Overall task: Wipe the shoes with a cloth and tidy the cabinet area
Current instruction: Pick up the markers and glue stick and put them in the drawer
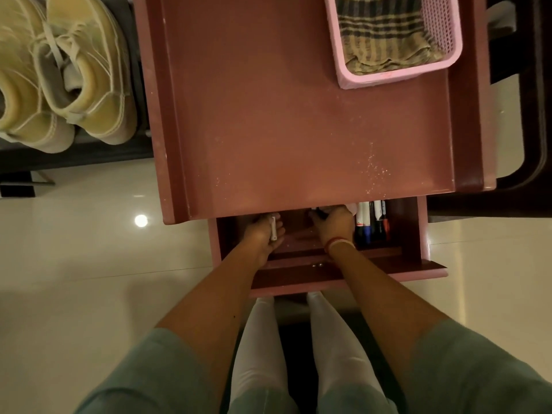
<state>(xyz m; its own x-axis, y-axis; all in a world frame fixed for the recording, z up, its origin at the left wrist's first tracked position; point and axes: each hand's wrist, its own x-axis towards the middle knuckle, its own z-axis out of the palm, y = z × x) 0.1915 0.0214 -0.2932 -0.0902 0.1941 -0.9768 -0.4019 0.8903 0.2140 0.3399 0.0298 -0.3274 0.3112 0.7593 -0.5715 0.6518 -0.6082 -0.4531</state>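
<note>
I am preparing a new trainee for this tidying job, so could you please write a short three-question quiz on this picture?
1. True or false: the drawer of the cabinet is open.
2. Where does the striped cloth lie? A) on the floor B) in the pink basket C) in the drawer
3. Which hand grips the small white item?

Key: 1 true; 2 B; 3 the left hand.

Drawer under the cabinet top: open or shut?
Open. The drawer is pulled out past the cabinet top, its inside exposed: markers along its right side, left hand and right hand reaching in.
</note>
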